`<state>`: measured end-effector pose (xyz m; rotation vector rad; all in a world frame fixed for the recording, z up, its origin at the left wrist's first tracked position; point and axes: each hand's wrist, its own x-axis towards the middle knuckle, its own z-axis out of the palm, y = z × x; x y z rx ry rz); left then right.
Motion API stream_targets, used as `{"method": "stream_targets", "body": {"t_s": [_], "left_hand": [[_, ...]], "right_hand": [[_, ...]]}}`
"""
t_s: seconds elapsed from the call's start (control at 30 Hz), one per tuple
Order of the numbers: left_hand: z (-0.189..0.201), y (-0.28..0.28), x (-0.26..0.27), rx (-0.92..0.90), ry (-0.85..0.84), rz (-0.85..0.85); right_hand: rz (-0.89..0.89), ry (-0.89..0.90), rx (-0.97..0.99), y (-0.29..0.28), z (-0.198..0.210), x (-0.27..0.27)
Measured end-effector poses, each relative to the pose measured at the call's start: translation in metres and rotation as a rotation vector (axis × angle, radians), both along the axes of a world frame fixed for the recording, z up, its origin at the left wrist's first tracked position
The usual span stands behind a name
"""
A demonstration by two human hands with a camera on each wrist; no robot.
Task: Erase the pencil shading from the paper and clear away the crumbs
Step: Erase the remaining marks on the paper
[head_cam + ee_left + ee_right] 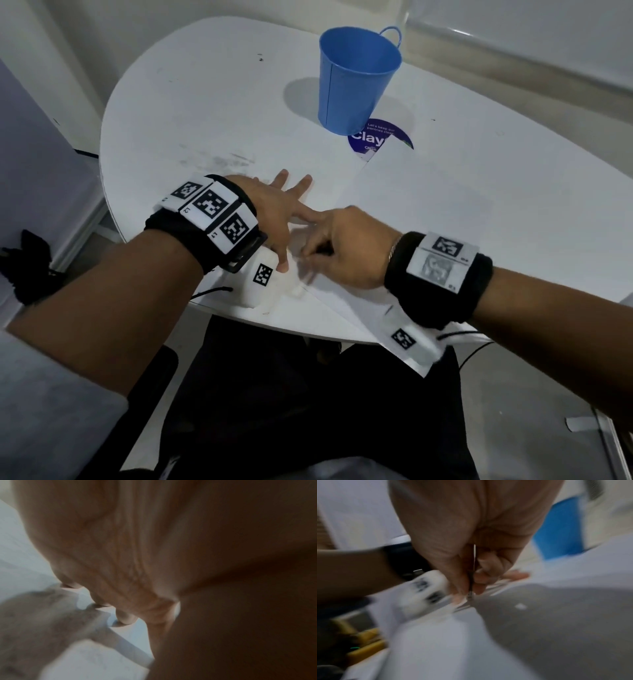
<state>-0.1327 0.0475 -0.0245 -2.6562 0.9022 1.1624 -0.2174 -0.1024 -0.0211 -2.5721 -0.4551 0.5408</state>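
Rounded white counter [205,113] against pale walls, smudged grey near its left edge. Far and centre, blue metal bucket with a small handle [356,78], upright, partly over a round purple sticker [383,142]. White sheet of paper [428,192] spread across the near right, one corner past the counter edge. Left hand [274,212] flat on the paper's left part, fingers spread and straight. Right hand [346,246] just beside it, touching, fingers curled, pinching a thin dark object [471,584] tip-down on the paper; too blurred to identify.
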Motion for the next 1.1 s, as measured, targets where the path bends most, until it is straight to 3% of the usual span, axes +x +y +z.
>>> {"method": "stream_targets", "body": {"t_s": [0.07,0.2,0.3,0.43,0.47,0.57,0.6,0.73,0.77,0.9,1.03,1.1], "left_hand": [[-0.001,0.001,0.0,-0.006,0.01,0.008],[-0.003,0.001,0.0,0.005,-0.005,0.002],[-0.001,0.0,-0.001,0.013,-0.003,-0.003],[0.003,-0.002,-0.002,0.045,-0.007,-0.035],[0.003,-0.001,-0.002,0.043,-0.006,-0.032],[0.002,0.0,-0.004,0.036,-0.021,-0.023],[0.002,0.0,-0.004,0.04,-0.026,-0.023],[0.005,-0.002,-0.006,0.071,-0.032,-0.042],[0.005,-0.002,-0.006,0.072,-0.027,-0.04],[0.003,0.0,-0.004,0.052,-0.018,-0.025],[0.004,0.0,-0.006,0.04,-0.002,-0.006],[0.004,0.0,-0.006,0.041,-0.005,-0.006]], "right_hand": [[0.088,0.021,-0.022,0.005,0.0,-0.003],[-0.046,-0.03,0.011,-0.005,0.001,0.003],[0.1,0.047,0.01,0.0,0.002,-0.007],[-0.239,-0.105,0.019,-0.028,-0.002,0.019],[-0.232,-0.108,0.009,-0.026,-0.001,0.015],[0.099,0.005,0.012,0.002,0.001,-0.019],[0.126,0.03,0.021,0.003,0.002,-0.022],[-0.28,-0.154,-0.037,-0.034,-0.001,0.023],[-0.286,-0.174,-0.052,-0.034,-0.001,0.02],[0.076,0.042,-0.044,-0.014,0.0,-0.02],[-0.298,-0.177,-0.113,-0.056,-0.002,0.022],[-0.227,-0.198,-0.117,-0.05,-0.006,0.008]]}}
